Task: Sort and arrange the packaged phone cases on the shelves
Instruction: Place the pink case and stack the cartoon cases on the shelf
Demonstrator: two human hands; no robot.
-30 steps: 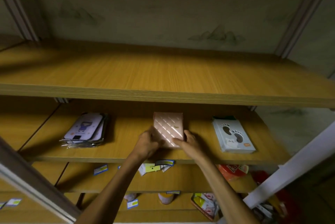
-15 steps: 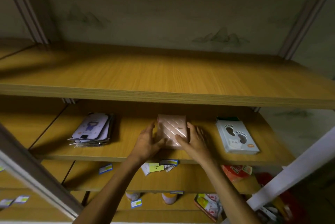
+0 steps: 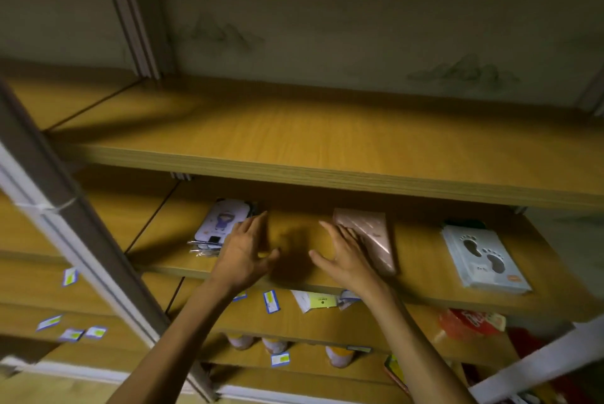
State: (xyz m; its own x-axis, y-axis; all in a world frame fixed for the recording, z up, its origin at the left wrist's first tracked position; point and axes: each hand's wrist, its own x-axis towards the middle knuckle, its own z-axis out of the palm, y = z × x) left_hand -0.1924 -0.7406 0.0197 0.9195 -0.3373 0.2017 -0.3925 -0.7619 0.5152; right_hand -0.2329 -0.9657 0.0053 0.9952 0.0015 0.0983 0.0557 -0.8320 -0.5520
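Both hands hover over the middle shelf, fingers straight and spread, holding nothing. The left hand is at the right edge of the purple stack — whether it touches the stack I cannot tell. The right hand lies against the left side of the pink case, which rests flat on the shelf, angled. Between the hands is bare wood under their shadow. Well to the right on the same shelf sits the footprint stack. The top shelf runs above — below, a lower shelf carries small price tags and a red packet
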